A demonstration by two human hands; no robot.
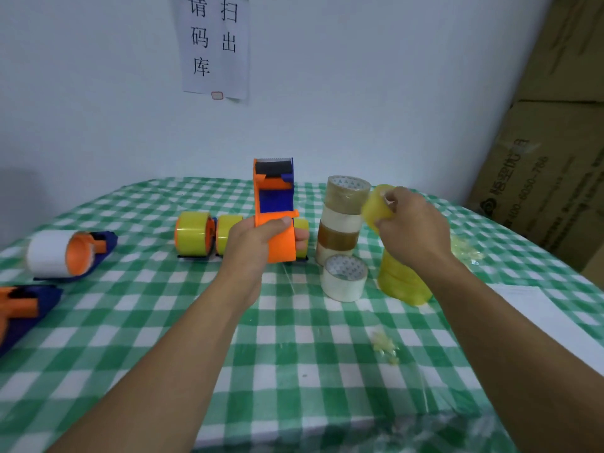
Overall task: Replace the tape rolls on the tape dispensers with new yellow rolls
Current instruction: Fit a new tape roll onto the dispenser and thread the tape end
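Green-checked tablecloth [294, 371], nearest. Far left: dispenser with white roll [70, 253], not yet changed. Centre-left: dispensers with yellow rolls [192, 233], lying side by side. Left hand [258, 243], curled round orange dispenser [276, 197], upright, no roll seen on it. Right hand [411, 223], fingers wrapped round new yellow roll [376, 204], raised above yellow stack [402, 286]. Step judged: loading. Next: roll onto hub, tape end threaded toward cutter.

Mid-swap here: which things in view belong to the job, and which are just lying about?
In the job: left hand, orange dispenser, right hand, yellow roll, yellow stack, white-roll dispenser.
Lying about: brown-and-clear roll stack, wall sign, cardboard boxes, tape scraps.
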